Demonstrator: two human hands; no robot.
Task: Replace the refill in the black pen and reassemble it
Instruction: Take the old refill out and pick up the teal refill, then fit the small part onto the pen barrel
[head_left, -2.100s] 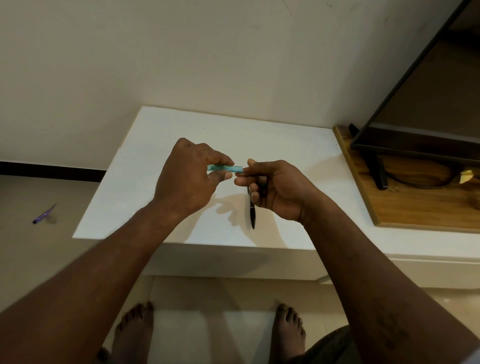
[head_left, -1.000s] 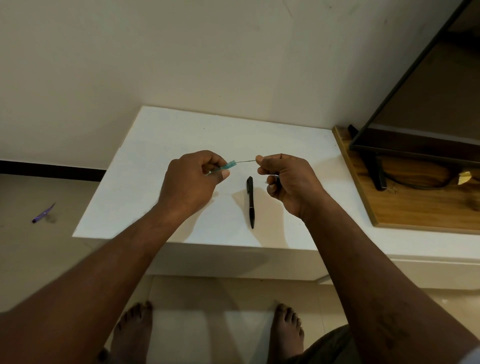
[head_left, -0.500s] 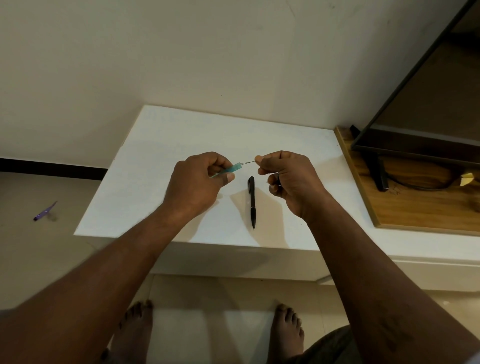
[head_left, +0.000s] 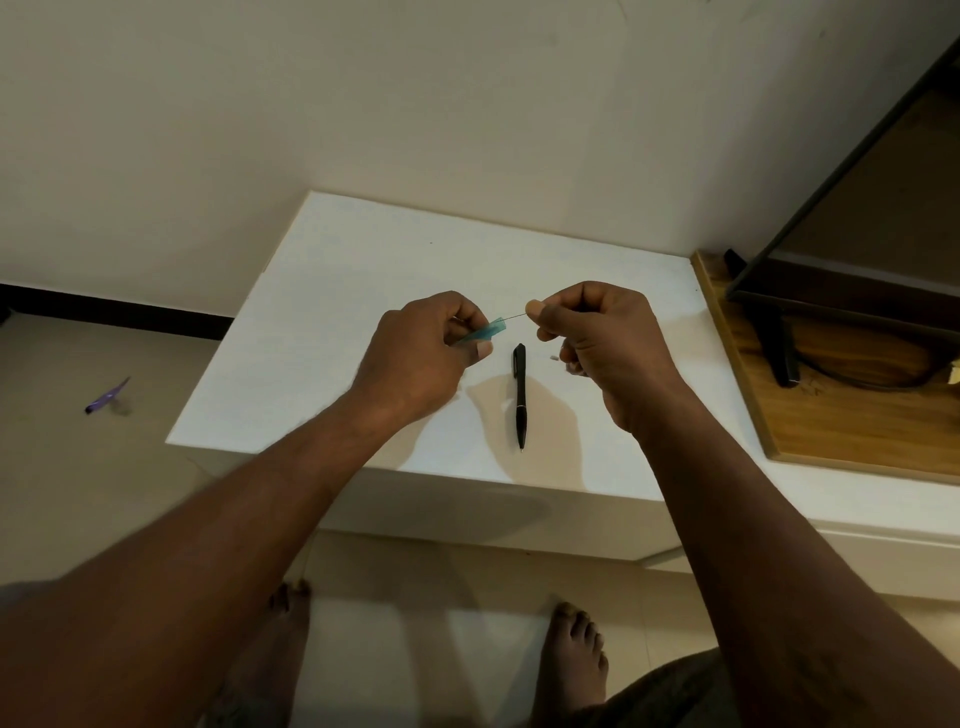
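Teal sleeve (head_left: 482, 331) pinched in left hand (head_left: 421, 358); right hand (head_left: 602, 338) fingers grip thin refill (head_left: 515, 317), drawing it free. Next, open black pen (head_left: 520, 395).

The white table (head_left: 332, 291) stands against a cream wall (head_left: 363, 104). Left of the table, a purple object (head_left: 107, 398) lies on the beige floor (head_left: 62, 467). Touching the table's right edge is a wooden board (head_left: 852, 431) carrying a black stand (head_left: 776, 338) and cable (head_left: 852, 382). Below the table, 2 bare feet (head_left: 576, 654) rest on the floor.
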